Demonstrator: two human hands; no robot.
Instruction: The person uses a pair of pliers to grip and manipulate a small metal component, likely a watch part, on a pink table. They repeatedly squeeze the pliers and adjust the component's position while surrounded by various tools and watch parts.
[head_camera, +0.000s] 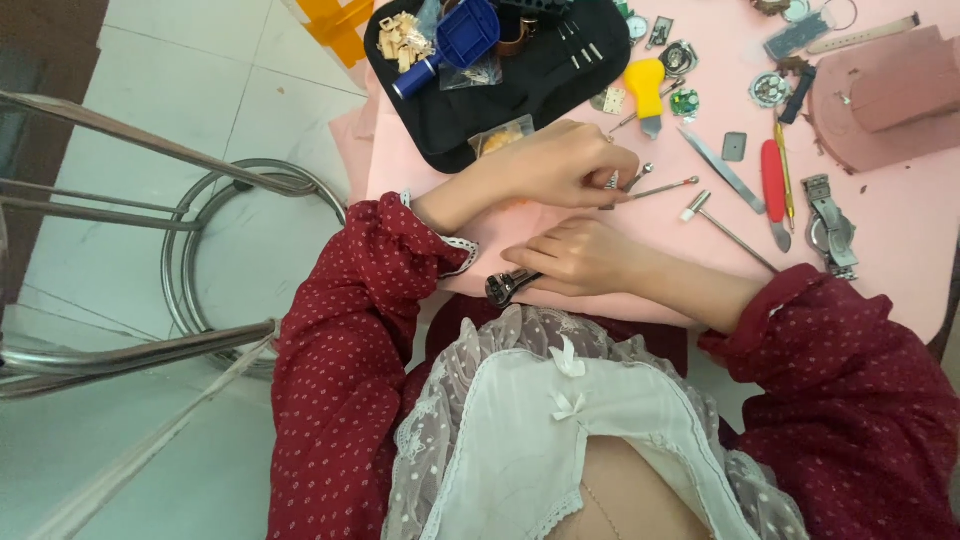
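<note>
Watch (507, 286) under right hand (580, 258); pink table (900, 215), white tiled floor (200, 70).

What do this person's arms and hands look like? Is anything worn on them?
Both arms are in loose dark red sleeves with small pale dots, gathered at the wrist. The left sleeve ends in a white lace-trimmed cuff. The left hand and right hand are bare, without gloves. I cannot make out rings or a wristwatch.

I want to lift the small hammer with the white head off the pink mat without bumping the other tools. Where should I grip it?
Grip the small white-headed hammer mid-shaft, coming from above. Its thin metal handle lies flat and bare on the pink mat, with open space both sides; the head end sits closer to the thin metal rod.
</note>
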